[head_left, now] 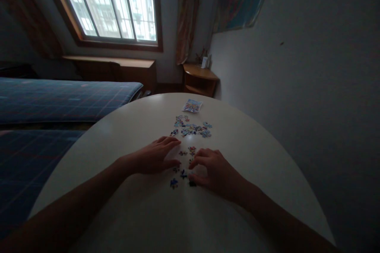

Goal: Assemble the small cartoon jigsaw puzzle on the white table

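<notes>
Several loose jigsaw puzzle pieces lie between my hands on the round white table. My left hand (158, 156) is open on their left side, fingers stretched out and thumb apart, its thumb tip beside a small piece (176, 169). On the right, my right hand (215, 170) has its fingers bent and thumb spread from them. Its thumb is by a dark puzzle piece (192, 184), partly covered. A blue piece (173, 183) and another dark blue piece (183, 174) lie nearer to me. A reddish piece (192, 149) sits just beyond my right fingertips.
Farther back on the table (142, 114) is a cluster of puzzle pieces (192, 129). Behind it lies a small printed picture (192, 105). A bed with a plaid cover (59, 99) stands left of the table, and a wall (297, 87) rises on the right.
</notes>
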`<state>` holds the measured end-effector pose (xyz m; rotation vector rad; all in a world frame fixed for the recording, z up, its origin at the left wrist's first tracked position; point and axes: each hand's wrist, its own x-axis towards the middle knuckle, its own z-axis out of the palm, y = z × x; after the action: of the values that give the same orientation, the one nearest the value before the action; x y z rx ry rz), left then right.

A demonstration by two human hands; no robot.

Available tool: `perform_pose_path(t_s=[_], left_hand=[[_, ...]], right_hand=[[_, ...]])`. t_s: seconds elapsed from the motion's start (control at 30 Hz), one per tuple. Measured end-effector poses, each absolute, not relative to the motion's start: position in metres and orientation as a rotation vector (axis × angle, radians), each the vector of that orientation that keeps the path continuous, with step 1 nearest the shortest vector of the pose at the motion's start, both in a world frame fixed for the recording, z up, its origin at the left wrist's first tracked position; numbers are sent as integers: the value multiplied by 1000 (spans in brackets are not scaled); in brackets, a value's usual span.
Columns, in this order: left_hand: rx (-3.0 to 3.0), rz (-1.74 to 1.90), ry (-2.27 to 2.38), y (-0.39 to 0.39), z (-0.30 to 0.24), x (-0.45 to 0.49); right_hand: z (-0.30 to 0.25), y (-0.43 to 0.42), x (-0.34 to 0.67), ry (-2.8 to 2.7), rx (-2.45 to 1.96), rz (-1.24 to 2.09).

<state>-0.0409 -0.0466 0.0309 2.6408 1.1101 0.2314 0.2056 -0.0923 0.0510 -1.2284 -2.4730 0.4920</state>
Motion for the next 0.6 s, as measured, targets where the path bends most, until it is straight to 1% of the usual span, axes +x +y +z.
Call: perform_pose_path(t_s=[0.13, 0.33, 0.5, 0.6], left_hand=[[2663, 189, 1055, -47, 36, -42], [2652, 177, 1029, -47, 40, -41], [2640, 265, 1025, -44, 35, -43], [2605, 428, 1147, -35, 30, -47]], right_hand=[[40, -94, 198, -2436, -1221, 436], [35, -97, 192, -2430, -1260, 455], [35, -97, 191, -2453, -1269, 473], [37, -97, 192, -2446, -1257, 497]])
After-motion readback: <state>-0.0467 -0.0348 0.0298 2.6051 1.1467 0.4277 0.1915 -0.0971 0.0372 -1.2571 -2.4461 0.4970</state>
